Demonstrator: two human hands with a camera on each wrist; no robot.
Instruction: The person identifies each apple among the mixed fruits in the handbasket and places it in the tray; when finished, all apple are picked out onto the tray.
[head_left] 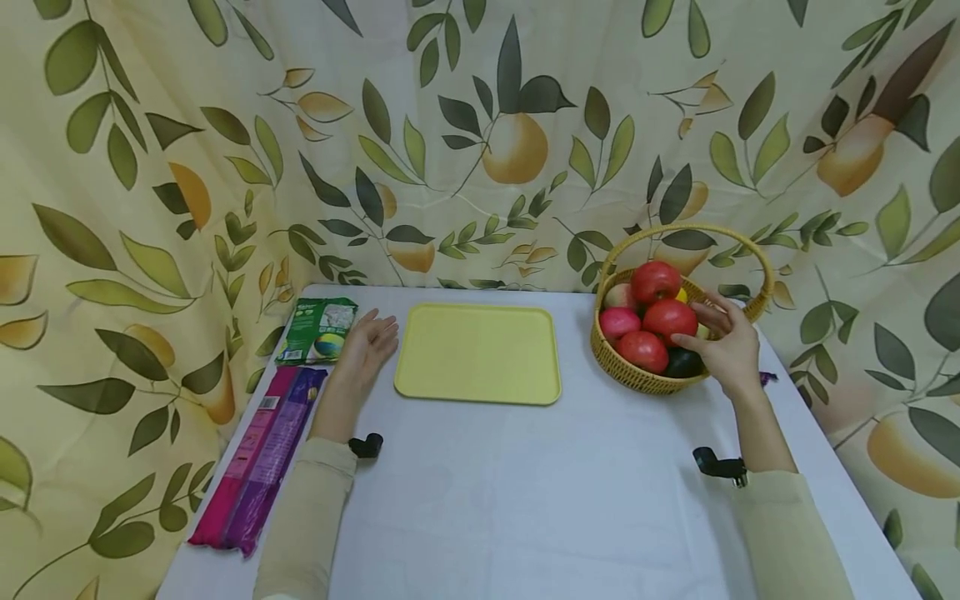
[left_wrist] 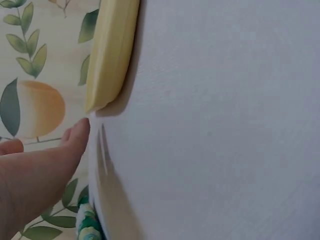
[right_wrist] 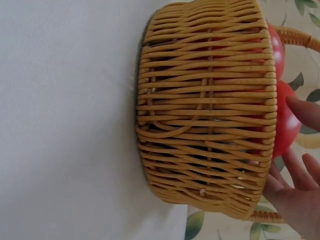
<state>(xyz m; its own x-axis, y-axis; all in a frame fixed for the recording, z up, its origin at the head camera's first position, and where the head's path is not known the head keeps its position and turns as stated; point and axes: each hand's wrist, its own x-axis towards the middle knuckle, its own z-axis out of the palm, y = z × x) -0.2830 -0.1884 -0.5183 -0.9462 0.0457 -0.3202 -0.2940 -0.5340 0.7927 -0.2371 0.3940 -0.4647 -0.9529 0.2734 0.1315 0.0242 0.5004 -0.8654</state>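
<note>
The right hand (head_left: 726,346) reaches over the near right rim of a wicker basket (head_left: 633,375), thumb and bent fingers at the side of a round red fruit (head_left: 667,320); whether it grips the fruit firmly, I cannot tell. That fruit sits inside the basket, among other red fruits (head_left: 642,352) and beside a dark, glossy item (head_left: 684,364). The basket stands at the right of the white-covered table (head_left: 525,492), its handle upright. The left hand (head_left: 365,343) is open and holds nothing, fingers loosely extended between a yellow tray (head_left: 477,354) and a green packet (head_left: 311,329). Long pink and purple packaging (head_left: 258,462) lies along the table's left edge, and a leaf-and-fruit patterned curtain (head_left: 517,225) hangs behind.
</note>
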